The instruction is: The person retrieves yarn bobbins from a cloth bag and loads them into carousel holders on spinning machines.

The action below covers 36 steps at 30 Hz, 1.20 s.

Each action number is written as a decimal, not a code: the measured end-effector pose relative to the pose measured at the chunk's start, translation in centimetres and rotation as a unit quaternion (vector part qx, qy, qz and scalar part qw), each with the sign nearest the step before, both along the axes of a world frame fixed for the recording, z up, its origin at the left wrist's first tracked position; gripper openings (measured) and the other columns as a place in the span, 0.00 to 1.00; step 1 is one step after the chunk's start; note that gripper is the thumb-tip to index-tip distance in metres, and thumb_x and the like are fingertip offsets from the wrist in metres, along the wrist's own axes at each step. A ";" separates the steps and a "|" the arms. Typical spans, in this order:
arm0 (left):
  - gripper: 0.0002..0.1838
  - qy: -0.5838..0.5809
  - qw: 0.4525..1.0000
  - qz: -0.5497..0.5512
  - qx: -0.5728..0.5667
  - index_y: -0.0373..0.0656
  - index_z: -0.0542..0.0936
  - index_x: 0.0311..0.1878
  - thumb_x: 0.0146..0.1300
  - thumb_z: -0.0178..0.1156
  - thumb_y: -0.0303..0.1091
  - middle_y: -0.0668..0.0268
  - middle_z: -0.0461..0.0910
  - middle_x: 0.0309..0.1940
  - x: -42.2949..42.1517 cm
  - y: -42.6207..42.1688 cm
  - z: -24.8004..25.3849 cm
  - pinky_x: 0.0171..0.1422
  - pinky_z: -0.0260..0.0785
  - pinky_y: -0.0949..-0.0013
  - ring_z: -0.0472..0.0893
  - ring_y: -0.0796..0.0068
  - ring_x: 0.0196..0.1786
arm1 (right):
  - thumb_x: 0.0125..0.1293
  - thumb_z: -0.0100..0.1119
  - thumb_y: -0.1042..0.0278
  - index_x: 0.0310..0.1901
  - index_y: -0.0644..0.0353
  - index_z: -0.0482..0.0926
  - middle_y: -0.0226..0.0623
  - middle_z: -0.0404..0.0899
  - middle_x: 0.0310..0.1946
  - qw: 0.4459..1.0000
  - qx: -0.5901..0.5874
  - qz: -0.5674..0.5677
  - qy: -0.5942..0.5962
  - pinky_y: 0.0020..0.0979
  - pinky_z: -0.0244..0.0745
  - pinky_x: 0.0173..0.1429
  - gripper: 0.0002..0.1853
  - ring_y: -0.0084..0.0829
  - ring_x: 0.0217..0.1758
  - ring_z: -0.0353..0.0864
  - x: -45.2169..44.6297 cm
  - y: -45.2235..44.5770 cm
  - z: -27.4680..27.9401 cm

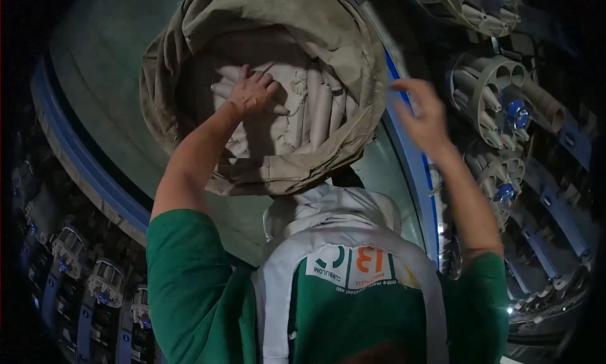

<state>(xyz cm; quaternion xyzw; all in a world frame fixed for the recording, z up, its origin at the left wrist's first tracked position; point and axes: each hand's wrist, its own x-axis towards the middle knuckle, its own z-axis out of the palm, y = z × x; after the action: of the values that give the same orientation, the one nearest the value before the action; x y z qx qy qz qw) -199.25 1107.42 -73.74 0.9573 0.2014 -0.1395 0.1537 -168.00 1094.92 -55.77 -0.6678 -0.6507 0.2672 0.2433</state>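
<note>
A large round cloth bin (350, 54) with a thick rolled rim stands in front of me. Pale tubes (320, 108) lie inside it, several of them side by side on the right. My left hand (254, 92) reaches into the bin, its fingers curled over a pale tube. My right hand (424, 114) is outside the bin, just past its right rim, blurred by motion. Its thumb and fingers are apart, and nothing shows between them.
Machine units with round holders of pale tubes (489, 92) line the right side. Similar holders (106, 282) stand at the lower left. A blue rail (101, 181) curves along the left, and another blue edge (413, 165) runs beside the bin on the right.
</note>
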 end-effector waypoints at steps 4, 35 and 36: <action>0.25 -0.047 0.998 -0.043 0.027 0.53 0.74 0.47 0.43 0.65 0.46 0.68 0.74 0.42 -3.1 -3.1 -2.6 0.56 0.57 0.50 0.73 0.64 0.48 | 0.49 0.59 0.73 0.43 0.52 0.77 0.35 0.74 0.46 0.918 -0.104 0.347 -0.159 0.44 0.52 0.68 0.16 0.40 0.59 0.65 -9.1 1.1 -11.2; 0.16 -0.284 0.519 0.401 -0.699 0.41 0.77 0.46 0.54 0.60 0.37 0.60 0.77 0.42 34.1 -12.9 29.9 0.50 0.70 0.59 0.76 0.62 0.45 | 0.66 0.53 0.61 0.41 0.61 0.74 0.21 0.63 0.20 0.804 -0.042 -0.425 0.413 0.18 0.50 0.22 0.11 0.13 0.20 0.56 18.0 -30.3 13.8; 0.18 -0.273 0.505 0.399 -0.715 0.42 0.75 0.48 0.56 0.60 0.38 0.60 0.75 0.45 35.8 -13.4 29.2 0.54 0.69 0.57 0.75 0.62 0.48 | 0.66 0.52 0.63 0.44 0.62 0.74 0.21 0.65 0.21 0.781 0.001 -0.507 0.365 0.16 0.51 0.22 0.12 0.11 0.21 0.58 19.7 -32.7 14.1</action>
<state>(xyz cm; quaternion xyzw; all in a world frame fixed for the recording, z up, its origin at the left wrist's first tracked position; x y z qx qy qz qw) -163.43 1094.00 -44.55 0.3315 0.3422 0.1082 0.8725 -148.30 1062.18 -41.63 -0.7533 -0.0811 0.3285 0.5640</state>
